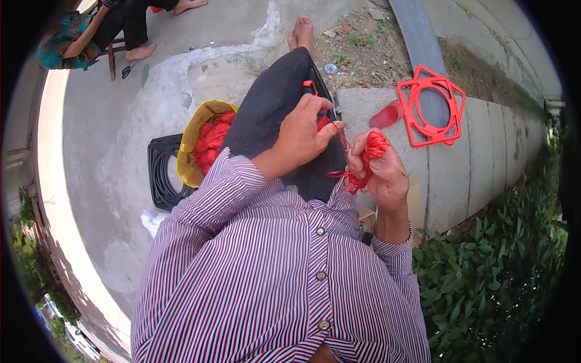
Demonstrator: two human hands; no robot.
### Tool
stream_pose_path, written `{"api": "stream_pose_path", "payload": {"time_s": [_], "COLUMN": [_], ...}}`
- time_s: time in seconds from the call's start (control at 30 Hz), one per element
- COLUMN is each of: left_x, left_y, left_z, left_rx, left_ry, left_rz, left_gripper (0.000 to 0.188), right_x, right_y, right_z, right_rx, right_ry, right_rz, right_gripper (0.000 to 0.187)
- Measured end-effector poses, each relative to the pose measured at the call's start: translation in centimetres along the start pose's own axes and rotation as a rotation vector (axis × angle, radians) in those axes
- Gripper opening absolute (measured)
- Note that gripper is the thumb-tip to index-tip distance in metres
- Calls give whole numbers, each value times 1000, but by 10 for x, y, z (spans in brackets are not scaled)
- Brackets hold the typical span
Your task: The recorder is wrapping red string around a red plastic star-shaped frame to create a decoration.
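One red cord bundle (376, 144) in the right hand (390, 175); left hand (302, 131) at a strand (345, 143); grip hidden, unclear

Wears a button-front shirt (242, 290) in white cloth ruled with narrow red and navy stripes. Fastens down the middle along a placket (317, 254), striped at a slant to the front panels and set with round, shiny buttons (321, 276). Ends the left sleeve (209, 193) and right sleeve (393, 249) short of the hands (302, 130), baring some forearm. Adds plain, dark, near-black trousers (266, 100) below, reaching down towards bare feet (304, 33). Shows bare hands too.
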State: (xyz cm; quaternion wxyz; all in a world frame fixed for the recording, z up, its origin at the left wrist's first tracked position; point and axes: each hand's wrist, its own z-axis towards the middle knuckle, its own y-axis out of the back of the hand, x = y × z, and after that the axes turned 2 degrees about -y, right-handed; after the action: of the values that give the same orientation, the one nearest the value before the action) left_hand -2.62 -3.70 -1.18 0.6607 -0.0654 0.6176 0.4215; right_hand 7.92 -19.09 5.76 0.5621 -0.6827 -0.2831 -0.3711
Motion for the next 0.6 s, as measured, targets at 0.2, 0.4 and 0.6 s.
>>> {"api": "stream_pose_path", "payload": {"time_s": [0.2,0.4,0.6], "left_x": [28,60,24], "left_y": [9,-6,-3], "left_z": [37,37,33], "left_rx": [35,206,146], "left_ry": [546,637,292], "left_rz": [-616,-310,-494], "left_gripper": [19,25,25], "right_x": [-27,-78,-65], "right_y": [71,72,40], "right_z": [50,83,59], "right_rx": [-233,-433,-467], "right_ry": [81,-6,390], "right_rz": [-1271,-994,-867], "right_gripper": [28,36,32]}}
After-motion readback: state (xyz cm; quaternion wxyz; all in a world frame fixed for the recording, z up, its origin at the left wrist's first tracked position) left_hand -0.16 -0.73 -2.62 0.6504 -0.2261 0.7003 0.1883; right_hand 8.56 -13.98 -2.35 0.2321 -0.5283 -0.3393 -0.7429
